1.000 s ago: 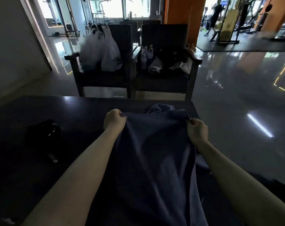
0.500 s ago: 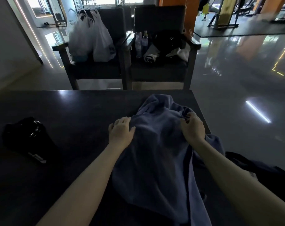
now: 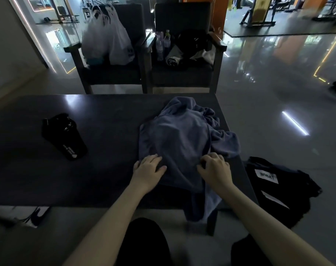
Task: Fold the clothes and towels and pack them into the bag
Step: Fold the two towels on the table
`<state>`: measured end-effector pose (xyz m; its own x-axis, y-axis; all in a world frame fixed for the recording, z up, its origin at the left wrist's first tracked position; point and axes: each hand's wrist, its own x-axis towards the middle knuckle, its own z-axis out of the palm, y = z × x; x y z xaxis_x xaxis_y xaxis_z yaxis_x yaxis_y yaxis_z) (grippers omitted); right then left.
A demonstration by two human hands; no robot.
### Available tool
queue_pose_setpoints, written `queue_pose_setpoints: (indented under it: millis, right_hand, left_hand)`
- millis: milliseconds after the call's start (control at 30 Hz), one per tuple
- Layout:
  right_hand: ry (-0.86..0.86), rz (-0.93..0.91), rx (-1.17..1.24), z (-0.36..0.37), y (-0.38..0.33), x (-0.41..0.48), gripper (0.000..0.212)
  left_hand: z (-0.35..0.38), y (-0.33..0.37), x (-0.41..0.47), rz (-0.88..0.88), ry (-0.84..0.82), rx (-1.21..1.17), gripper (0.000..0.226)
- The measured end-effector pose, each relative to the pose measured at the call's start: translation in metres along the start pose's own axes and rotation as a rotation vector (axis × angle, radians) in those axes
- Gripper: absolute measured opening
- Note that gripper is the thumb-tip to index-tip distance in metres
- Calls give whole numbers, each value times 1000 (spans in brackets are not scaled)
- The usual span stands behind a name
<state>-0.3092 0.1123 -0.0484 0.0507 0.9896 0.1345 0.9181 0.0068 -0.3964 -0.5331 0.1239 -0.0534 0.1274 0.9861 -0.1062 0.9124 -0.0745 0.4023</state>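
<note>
A second ago we held the blue towel [image 3: 180, 143] up by its top edge, and now it lies in a loose, wrinkled heap on the dark bench [image 3: 98, 120], so in our view the folding is only starting and nothing is packed yet. Our left hand [image 3: 149, 167] rests flat with spread fingers on the near left edge of the towel, and our right hand [image 3: 214, 167] has curled fingers pressing the near right part, though we cannot tell if it pinches cloth. One end hangs over the bench's near edge, and the black bag [image 3: 278, 187] sits on the floor at the right.
</note>
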Motion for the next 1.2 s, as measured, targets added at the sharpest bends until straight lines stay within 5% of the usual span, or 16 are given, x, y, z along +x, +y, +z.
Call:
queue_pose_setpoints:
  millis: [333,700,833,967,1100,1200]
  right_hand:
    - [-138,167,-55,-1,-2,-52,25]
    - [-7,173,-19,-8,20,-62,28]
    - [233,-120,-7,-9,6,-82,21]
    - [55,-517,-160,8,2,-107,37]
    - [-40,-555,-321,23,7,-112,41]
    - [88,-607,-230,22,12,-111,12]
  left_hand:
    - [9,6,-27,100,-255,118,74]
    - [18,21,-25,43,-88,79,44]
    - [19,24,-24,23,-67,78,42]
    - [16,27,-21,-5,-84,76,40]
    - [12,28,-19,-11,-118,77,40]
    - [10,27,-19,-9,-133,64,40]
